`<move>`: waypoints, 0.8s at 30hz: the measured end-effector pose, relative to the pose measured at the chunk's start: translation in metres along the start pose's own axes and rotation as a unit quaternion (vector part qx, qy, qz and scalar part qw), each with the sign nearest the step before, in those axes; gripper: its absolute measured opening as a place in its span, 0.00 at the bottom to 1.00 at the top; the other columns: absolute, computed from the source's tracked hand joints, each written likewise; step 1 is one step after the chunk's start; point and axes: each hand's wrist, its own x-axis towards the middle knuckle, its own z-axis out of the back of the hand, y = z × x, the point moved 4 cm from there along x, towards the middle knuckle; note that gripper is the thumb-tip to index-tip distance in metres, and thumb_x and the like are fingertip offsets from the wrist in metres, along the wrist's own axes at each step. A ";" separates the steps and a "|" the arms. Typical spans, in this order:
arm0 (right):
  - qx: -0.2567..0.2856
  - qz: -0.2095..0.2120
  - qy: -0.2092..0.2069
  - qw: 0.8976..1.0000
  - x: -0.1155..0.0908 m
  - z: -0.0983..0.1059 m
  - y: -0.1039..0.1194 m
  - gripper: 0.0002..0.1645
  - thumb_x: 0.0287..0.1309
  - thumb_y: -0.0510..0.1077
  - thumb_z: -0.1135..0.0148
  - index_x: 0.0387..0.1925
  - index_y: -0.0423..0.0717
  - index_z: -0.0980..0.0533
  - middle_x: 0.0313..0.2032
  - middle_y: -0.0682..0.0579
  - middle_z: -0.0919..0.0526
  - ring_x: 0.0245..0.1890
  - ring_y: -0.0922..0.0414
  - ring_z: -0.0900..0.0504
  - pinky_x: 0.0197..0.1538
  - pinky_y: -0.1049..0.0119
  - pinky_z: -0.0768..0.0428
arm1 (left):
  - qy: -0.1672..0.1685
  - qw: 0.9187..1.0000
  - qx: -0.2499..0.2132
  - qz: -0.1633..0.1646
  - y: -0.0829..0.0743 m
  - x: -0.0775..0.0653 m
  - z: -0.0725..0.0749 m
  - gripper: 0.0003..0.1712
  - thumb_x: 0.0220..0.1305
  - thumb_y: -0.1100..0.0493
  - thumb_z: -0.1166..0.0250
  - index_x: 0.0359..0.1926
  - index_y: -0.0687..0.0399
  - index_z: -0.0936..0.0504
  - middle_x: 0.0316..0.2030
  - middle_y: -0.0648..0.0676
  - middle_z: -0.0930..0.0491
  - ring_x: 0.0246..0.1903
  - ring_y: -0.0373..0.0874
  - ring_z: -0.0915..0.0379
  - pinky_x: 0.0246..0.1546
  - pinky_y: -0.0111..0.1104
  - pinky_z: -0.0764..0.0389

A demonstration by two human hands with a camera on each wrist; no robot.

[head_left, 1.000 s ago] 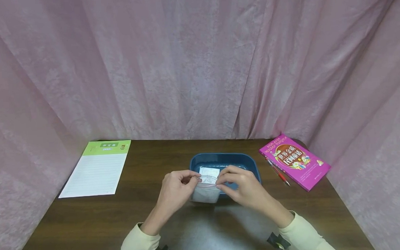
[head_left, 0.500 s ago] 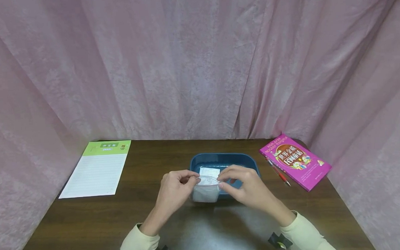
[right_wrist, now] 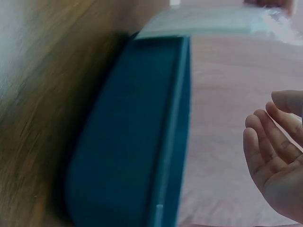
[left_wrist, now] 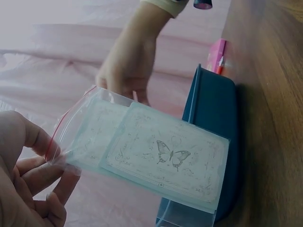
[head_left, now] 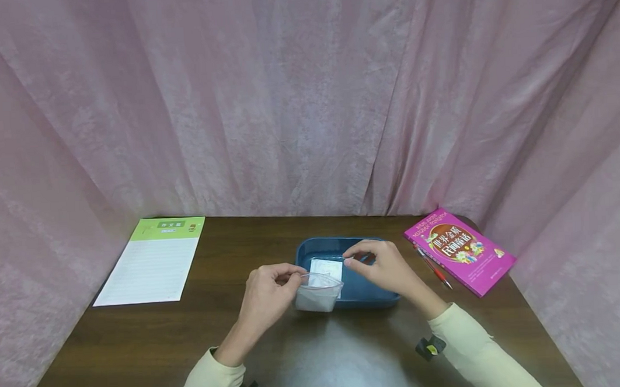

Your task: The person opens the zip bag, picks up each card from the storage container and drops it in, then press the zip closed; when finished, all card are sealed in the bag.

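Observation:
My left hand (head_left: 269, 294) pinches the top edge of a clear zip-lock bag (head_left: 318, 298), whose red seal line shows in the left wrist view. Inside it are pale cards (left_wrist: 142, 153), the front one printed with a butterfly. The bag hangs over the near left edge of a blue tray (head_left: 370, 300), its mouth somewhat spread. A white piece of paper or card (head_left: 328, 267) shows in the tray beyond the bag. My right hand (head_left: 381, 266) hovers over the tray, apart from the bag, fingers loosely bent; nothing shows between thumb and fingers in the right wrist view.
A lined pad with a green header (head_left: 150, 260) lies at the table's left. To the right are a magenta book (head_left: 460, 250) and a red pen (head_left: 434, 267) along its edge. A pink curtain (head_left: 294, 101) closes off the back and sides of the wooden table (head_left: 228, 244).
My right hand has let go of the bag's right edge and moved right and up over the tray. The bag now hangs from my left hand alone, its right side loose.

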 end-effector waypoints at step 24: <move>-0.033 -0.106 0.101 0.989 0.029 -0.056 -0.083 0.15 0.57 0.46 0.24 0.47 0.48 0.13 0.43 0.53 0.11 0.40 0.58 0.16 0.39 0.63 0.17 | 0.014 1.000 -0.018 0.006 0.002 0.001 0.004 0.06 0.66 0.60 0.32 0.38 0.48 0.08 0.32 0.46 0.11 0.27 0.43 0.26 0.19 0.30 0.32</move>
